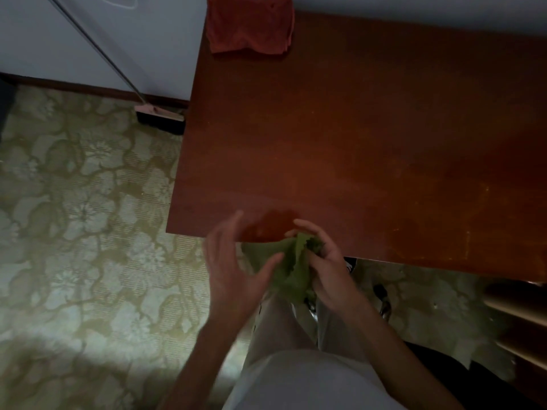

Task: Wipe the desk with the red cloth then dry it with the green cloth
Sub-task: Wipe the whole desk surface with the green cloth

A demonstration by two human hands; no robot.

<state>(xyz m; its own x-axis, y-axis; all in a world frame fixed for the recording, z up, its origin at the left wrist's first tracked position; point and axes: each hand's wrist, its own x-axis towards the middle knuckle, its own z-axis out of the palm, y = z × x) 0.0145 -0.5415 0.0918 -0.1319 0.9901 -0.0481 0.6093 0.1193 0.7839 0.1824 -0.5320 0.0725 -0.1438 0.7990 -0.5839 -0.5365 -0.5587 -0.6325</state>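
Green cloth (288, 266) bunched at the desk's (370, 143) near edge — my right hand (324, 267) grips it | left hand (236, 261) spread, thumb touching | red cloth (250, 25) folded — far-left corner.

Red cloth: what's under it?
The red cloth lies folded on the desk's far left corner. The wood beneath it is covered; anything hidden there can't be seen.

Light: dim, warm patch on the desk (370, 149)
Shadow: dark lower corners
Blur: left hand (233, 261) smeared
Edges: desk lines bowed by wide angle
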